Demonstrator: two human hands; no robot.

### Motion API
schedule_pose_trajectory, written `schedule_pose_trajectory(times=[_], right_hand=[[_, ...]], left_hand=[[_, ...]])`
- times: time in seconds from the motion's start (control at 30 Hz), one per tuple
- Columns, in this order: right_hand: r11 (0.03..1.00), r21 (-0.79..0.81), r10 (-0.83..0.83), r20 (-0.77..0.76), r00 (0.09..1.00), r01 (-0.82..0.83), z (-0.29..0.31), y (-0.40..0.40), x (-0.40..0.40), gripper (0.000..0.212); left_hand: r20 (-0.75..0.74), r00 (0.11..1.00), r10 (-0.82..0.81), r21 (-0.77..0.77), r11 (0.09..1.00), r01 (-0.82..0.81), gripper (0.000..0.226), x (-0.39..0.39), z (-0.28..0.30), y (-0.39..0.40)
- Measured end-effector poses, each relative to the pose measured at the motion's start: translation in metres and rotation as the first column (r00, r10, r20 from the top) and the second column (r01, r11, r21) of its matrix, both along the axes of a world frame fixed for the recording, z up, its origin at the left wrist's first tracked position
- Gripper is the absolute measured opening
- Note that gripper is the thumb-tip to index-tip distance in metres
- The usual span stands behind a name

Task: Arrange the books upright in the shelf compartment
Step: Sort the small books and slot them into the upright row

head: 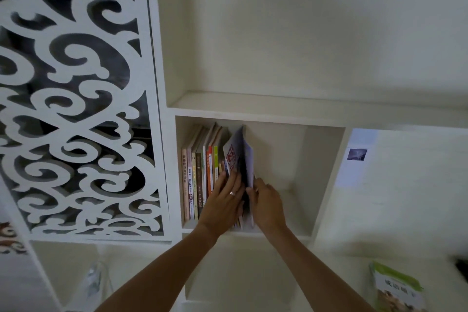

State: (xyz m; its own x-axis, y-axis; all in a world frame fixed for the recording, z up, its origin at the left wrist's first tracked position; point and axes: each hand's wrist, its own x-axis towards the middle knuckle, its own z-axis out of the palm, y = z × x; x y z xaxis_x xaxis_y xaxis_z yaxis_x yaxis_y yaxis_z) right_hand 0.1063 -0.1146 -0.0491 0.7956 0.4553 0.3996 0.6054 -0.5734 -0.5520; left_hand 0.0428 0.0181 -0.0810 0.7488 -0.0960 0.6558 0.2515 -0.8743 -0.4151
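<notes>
Left hand point(225, 195): fingers spread flat, pressed against the spines and the leaning cover at the end of the row; a ring point(232, 193) shows on one finger. Right hand point(266, 201): fingers curled, pinching the lower edge of a thin pale booklet point(249, 159) from the right. Between the two hands sits a dark gap, so the booklet and the red-and-white book point(232, 157) beside it are splayed apart and tilted, not yet squared up.

Progress, as I judge it: mostly done. A row of books point(200, 172) stands upright at the left of the shelf compartment point(326, 159), first spine touching or nearly touching the left wall. Only the last two or three thin items lean. Left to do: close the gap and push them vertical against the row.

One more book with a green cover point(397, 289) lies on a lower surface at the right, well apart from the compartment; it may belong to the set, cannot tell.

Room: the right half of the compartment is bare, so there is free space for the right hand. The top board sits close above the taller books. The carved screen point(76, 109) at left is outside the working area.
</notes>
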Motion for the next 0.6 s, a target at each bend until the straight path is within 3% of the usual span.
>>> schedule_pose_trajectory(times=[0.07,0.13,0.27,0.4,0.6], right_hand=[[0.976,0.116,0.209,-0.26,0.943,-0.184,-0.009,0.002,-0.003,0.025],[0.923,0.252,0.373,-0.392,0.841,-0.292,-0.012,0.0,-0.01,0.025],[0.855,0.353,0.504,-0.387,0.772,-0.381,-0.011,-0.011,-0.005,0.029],[0.819,0.325,0.573,-0.423,0.701,-0.473,-0.013,-0.02,0.006,0.057],[0.838,0.249,0.544,-0.451,0.707,-0.486,-0.018,-0.021,0.024,0.085]], left_hand=[[0.021,0.999,-0.046,0.02,0.999,0.045,0.057,-0.001,-0.002,0.004],[0.057,0.994,-0.089,0.006,0.996,0.089,0.056,-0.001,-0.003,0.005],[0.103,0.977,-0.189,0.053,0.981,0.185,0.06,-0.001,-0.008,0.015],[0.015,0.98,-0.199,0.156,0.968,0.194,0.063,0.0,-0.008,0.025],[-0.007,0.976,-0.219,0.229,0.949,0.214,0.056,0.01,-0.007,0.033]])
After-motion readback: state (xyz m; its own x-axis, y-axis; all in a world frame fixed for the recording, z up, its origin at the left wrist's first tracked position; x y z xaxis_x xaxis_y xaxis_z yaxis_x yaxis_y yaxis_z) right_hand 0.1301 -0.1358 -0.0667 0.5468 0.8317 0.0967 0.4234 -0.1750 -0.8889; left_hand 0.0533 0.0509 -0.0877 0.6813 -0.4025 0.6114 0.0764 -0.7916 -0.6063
